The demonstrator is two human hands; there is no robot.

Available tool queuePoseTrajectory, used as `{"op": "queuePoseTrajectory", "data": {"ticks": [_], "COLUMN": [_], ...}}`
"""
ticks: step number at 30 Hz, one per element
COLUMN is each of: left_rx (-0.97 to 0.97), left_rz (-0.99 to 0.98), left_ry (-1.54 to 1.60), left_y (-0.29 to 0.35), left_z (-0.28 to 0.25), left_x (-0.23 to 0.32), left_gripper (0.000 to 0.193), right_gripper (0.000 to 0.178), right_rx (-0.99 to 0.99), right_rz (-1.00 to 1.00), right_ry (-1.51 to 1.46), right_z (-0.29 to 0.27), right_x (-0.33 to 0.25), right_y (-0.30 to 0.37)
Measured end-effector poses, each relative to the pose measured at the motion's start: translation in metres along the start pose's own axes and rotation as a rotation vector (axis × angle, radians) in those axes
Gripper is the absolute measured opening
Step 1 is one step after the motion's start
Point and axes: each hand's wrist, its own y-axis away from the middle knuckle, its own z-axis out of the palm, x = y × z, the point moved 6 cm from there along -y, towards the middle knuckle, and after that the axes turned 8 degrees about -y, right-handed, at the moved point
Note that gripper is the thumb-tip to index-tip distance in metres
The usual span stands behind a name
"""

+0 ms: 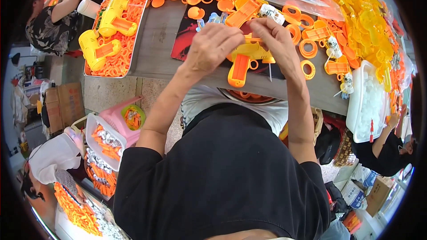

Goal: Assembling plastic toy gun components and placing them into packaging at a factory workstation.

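A yellow toy gun shell (255, 52) with an orange handle piece (240, 69) lies at the table's front edge, between my hands. My left hand (211, 46) is closed at its upper left side, the fingertips partly hidden. My right hand (276, 42) pinches over the top of the shell, beside a small orange part (252, 40); what lies between its fingers is too small to make out. Just beyond are an orange handle piece (243, 12) and a white printed part (271, 14). A thin white stem hangs by the shell's right end.
Two yellow toy guns (98, 55) rest on a tray (141, 31) of orange rings at left. Orange rings (308, 49) and caps spread to the right, beside a heap of yellow shells (362, 22) and a white bin (357, 102) of clear pieces. Other people work at both sides.
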Motion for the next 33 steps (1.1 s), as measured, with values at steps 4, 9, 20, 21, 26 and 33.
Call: {"op": "queuePoseTrajectory", "data": {"ticks": [4,9,20,21,26,33], "left_rx": [0.042,-0.037,-0.271,-0.264,-0.301,-0.354], "left_rz": [-0.213,-0.693,-0.895,-0.948,-0.931,-0.935], "left_ry": [0.225,0.409,0.510,0.593,0.694,0.949], "left_y": [0.015,0.048,0.055,0.059,0.066,0.069], "left_z": [0.009,0.026,0.052,0.058,0.062,0.056], "left_x": [-0.003,-0.026,-0.012,-0.015,-0.018,-0.026], "left_gripper": [0.020,0.021,0.042,0.043,0.045,0.037], "right_gripper": [0.022,0.013,0.013,0.012,0.010,0.011], "right_rx": [-0.087,-0.065,0.008,0.021,-0.075,-0.128], "right_rz": [-0.180,-0.365,-0.540,-0.567,-0.350,-0.298], "right_ry": [0.097,0.422,0.476,0.500,0.394,0.424], "right_z": [0.000,0.014,0.030,0.029,0.020,0.023], "right_x": [0.007,-0.008,0.003,0.003,0.006,0.001], "right_y": [0.005,0.010,0.021,0.023,0.015,0.008]}}
